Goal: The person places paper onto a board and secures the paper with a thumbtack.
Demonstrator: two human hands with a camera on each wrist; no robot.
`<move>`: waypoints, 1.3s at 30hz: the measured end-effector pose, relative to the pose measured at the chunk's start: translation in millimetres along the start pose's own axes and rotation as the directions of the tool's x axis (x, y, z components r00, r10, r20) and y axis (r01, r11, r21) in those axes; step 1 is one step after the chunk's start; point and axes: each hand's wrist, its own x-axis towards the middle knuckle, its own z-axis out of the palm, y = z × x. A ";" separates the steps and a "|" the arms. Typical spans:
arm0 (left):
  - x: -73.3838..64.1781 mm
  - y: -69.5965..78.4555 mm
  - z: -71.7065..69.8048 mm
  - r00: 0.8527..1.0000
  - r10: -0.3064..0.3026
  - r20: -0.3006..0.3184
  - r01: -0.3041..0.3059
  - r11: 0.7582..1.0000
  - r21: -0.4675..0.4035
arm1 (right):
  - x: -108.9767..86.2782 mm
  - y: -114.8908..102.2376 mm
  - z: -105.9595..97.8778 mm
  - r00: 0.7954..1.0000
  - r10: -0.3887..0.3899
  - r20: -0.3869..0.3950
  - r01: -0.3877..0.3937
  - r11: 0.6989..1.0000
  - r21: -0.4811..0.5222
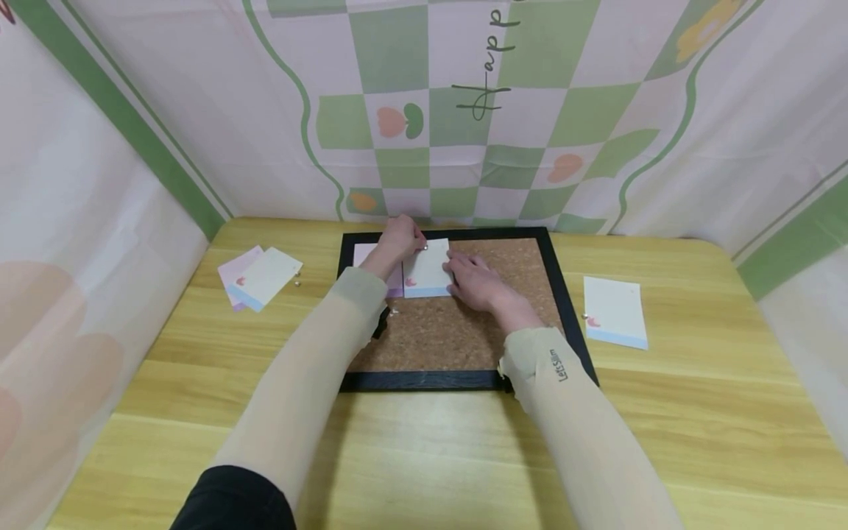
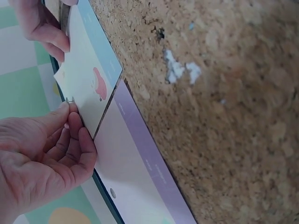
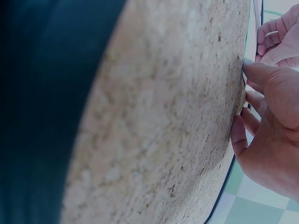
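Observation:
At the upper edge of a white note card with a blue bottom strip [image 1: 427, 271], my left hand [image 1: 401, 237] pinches a small silver pushpin [image 2: 70, 100] between thumb and forefinger. The card lies on a black-framed corkboard [image 1: 450, 335]. My right hand [image 1: 478, 281] rests at the card's right edge, its fingers lightly bent and touching card and cork. To the left, edge to edge with it, lies a purple-striped note card [image 2: 135, 154] with a silver pushpin [image 2: 112, 192] in it. Whether the pinched pin has entered the cork cannot be made out.
Left of the board, a white card [image 1: 268, 278] overlaps a purple card [image 1: 232, 271], with two small pins [image 1: 297, 279] beside them. Another white card [image 1: 615, 305] lies right of the board, a pin [image 1: 585, 316] at its edge. A patterned curtain [image 1: 457, 169] hangs behind.

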 end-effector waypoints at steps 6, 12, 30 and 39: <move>2.3 -1.2 1.7 1.000 0.004 -0.009 -0.004 1.000 0.005 | 0.0 0.0 0.2 1.000 0.007 0.002 -0.007 1.000 0.004; 3.3 -1.8 2.6 1.000 0.007 -0.018 -0.006 1.000 0.027 | 0.8 1.1 1.1 1.000 0.001 -0.001 -0.001 1.000 0.006; 1.0 3.7 2.9 1.000 -0.004 -0.003 0.004 1.000 0.029 | 0.0 1.4 0.3 1.000 -0.013 -0.004 0.013 1.000 0.001; 0.4 3.2 1.8 1.000 0.005 0.006 -0.006 0.999 0.043 | 0.1 2.4 0.2 1.000 -0.016 -0.003 0.016 1.000 0.002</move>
